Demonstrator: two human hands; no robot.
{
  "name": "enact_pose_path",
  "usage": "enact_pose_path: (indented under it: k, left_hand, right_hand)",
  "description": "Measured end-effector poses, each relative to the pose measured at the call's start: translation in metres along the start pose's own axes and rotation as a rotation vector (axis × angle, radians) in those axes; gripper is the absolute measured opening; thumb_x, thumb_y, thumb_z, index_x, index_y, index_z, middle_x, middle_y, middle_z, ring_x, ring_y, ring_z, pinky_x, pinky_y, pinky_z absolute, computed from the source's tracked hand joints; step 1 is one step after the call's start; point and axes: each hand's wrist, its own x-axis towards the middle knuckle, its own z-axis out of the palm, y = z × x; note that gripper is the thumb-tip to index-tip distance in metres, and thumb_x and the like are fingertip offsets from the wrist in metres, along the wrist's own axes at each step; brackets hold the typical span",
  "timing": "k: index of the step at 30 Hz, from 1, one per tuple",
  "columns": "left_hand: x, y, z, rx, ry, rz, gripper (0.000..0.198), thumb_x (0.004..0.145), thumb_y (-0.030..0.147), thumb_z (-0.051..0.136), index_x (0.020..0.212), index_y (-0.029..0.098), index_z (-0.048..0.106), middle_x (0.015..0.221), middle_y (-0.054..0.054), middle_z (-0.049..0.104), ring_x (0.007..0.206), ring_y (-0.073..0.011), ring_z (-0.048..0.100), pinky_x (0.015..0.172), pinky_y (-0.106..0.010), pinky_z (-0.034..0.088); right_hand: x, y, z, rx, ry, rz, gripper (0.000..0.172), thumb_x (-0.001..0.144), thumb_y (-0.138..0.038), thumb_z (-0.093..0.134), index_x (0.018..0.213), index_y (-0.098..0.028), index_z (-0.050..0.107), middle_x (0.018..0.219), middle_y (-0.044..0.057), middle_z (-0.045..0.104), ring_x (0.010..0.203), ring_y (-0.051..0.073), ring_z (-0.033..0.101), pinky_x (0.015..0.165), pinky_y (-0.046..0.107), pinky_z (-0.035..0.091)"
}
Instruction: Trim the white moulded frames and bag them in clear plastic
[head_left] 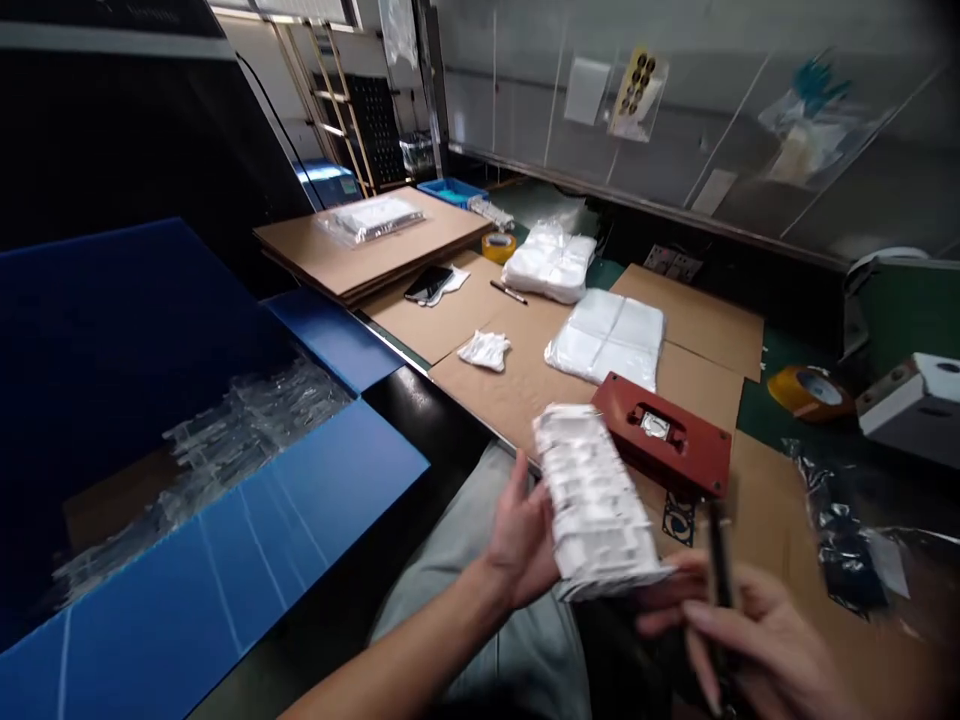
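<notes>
My left hand (521, 540) is wrapped round the side of a white moulded tray (596, 495) with rows of raised pockets, held tilted above my lap. At its lower right edge, the fingers of my right hand (757, 625) touch or nearly touch it. A slim dark tool (720, 560), perhaps tweezers, stands up from my right hand, smeared by motion. Just beyond the tray lies a red block fixture (705, 455) with a silvery part (655, 425) in its recess. Beside the fixture, a flat black cut-out part (679, 518) rests on cardboard.
Two bagged white stacks (611, 335) (551, 260), a pen (509, 292), a phone (429, 285) and crumpled white material (485, 350) lie on the cardboard. Tape (810, 392) and a clear bag with dark pieces (847, 540) are at right. An open blue box (300, 520) with bagged items stands left.
</notes>
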Motion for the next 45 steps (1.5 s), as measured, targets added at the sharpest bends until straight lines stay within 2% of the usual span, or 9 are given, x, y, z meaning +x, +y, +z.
enact_pose_path:
  k: [3,9,14,17,19,23,29,39,45]
  left_hand:
    - [-0.026,0.009,-0.012,-0.136,0.042,-0.086,0.081,0.092,0.074,0.032,0.129,0.007,0.058,0.109,-0.018,0.073,0.099,-0.0359,0.07,0.099,-0.056,0.044]
    - [-0.067,0.007,-0.034,-0.183,0.159,-0.138,0.083,0.092,0.075,0.031,0.128,0.006,0.06,0.107,-0.019,0.074,0.096,-0.0345,0.072,0.101,-0.054,0.043]
    - [-0.078,0.007,-0.031,-0.179,0.262,-0.148,0.08,0.099,0.065,0.023,0.136,0.002,0.056,0.115,-0.021,0.073,0.102,-0.0324,0.071,0.102,-0.049,0.044]
    - [-0.077,0.006,-0.032,-0.174,0.288,-0.166,0.082,0.099,0.064,0.021,0.138,-0.001,0.054,0.119,-0.023,0.072,0.108,-0.0321,0.069,0.103,-0.047,0.044]
    - [-0.075,0.005,-0.033,-0.171,0.292,-0.179,0.083,0.099,0.064,0.02,0.138,-0.002,0.054,0.118,-0.023,0.072,0.109,-0.0322,0.069,0.104,-0.045,0.044]
    - [-0.072,0.005,-0.036,-0.202,0.283,-0.211,0.083,0.099,0.064,0.02,0.136,0.0,0.057,0.12,-0.024,0.071,0.115,-0.0351,0.066,0.105,-0.047,0.043]
    - [-0.07,0.006,-0.041,-0.306,0.32,-0.298,0.081,0.096,0.068,0.028,0.135,0.004,0.058,0.117,-0.023,0.072,0.114,-0.0392,0.066,0.105,-0.053,0.043]
    - [-0.068,0.01,-0.038,-0.306,0.268,-0.31,0.084,0.098,0.066,0.019,0.135,0.002,0.058,0.115,-0.023,0.073,0.112,-0.0379,0.067,0.104,-0.051,0.043]
    - [-0.071,0.011,-0.04,-0.336,0.254,-0.364,0.086,0.097,0.067,0.016,0.14,0.003,0.054,0.113,-0.022,0.074,0.104,-0.0348,0.07,0.101,-0.048,0.044]
  right_hand:
    - [0.005,0.028,0.028,0.005,-0.056,0.087,0.042,0.082,-0.045,0.077,0.111,-0.017,0.069,0.087,0.014,0.074,0.056,0.019,0.067,0.038,0.02,0.034]
    - [0.019,0.048,0.055,0.099,0.152,0.046,0.033,0.085,-0.042,0.074,0.109,-0.02,0.068,0.077,0.003,0.068,0.047,0.006,0.047,0.044,0.02,0.024]
    - [0.033,0.053,0.09,0.133,0.241,0.007,0.034,0.085,-0.042,0.075,0.11,-0.02,0.069,0.087,0.002,0.067,0.051,0.004,0.043,0.048,0.02,0.032]
    - [0.041,0.053,0.103,0.139,0.229,0.022,0.038,0.085,-0.042,0.076,0.115,-0.02,0.068,0.07,-0.003,0.059,0.051,0.005,0.041,0.052,0.019,0.039]
    - [0.044,0.053,0.106,0.159,0.204,0.04,0.04,0.084,-0.042,0.077,0.117,-0.02,0.067,0.062,-0.006,0.053,0.051,0.005,0.041,0.05,0.018,0.04]
    - [0.048,0.054,0.108,0.189,0.226,0.083,0.043,0.08,-0.041,0.081,0.115,-0.02,0.068,0.069,-0.003,0.061,0.049,0.004,0.043,0.045,0.016,0.039]
    - [0.053,0.052,0.114,0.237,0.257,0.118,0.039,0.078,-0.039,0.084,0.109,-0.02,0.069,0.065,-0.005,0.06,0.044,0.003,0.043,0.039,0.014,0.038]
    - [0.053,0.056,0.112,0.262,0.285,0.153,0.043,0.076,-0.039,0.085,0.11,-0.02,0.067,0.067,-0.004,0.062,0.042,0.003,0.044,0.036,0.014,0.038]
    - [0.05,0.055,0.119,0.278,0.276,0.198,0.042,0.076,-0.043,0.083,0.107,-0.02,0.065,0.055,-0.007,0.055,0.036,0.005,0.042,0.03,0.015,0.034]
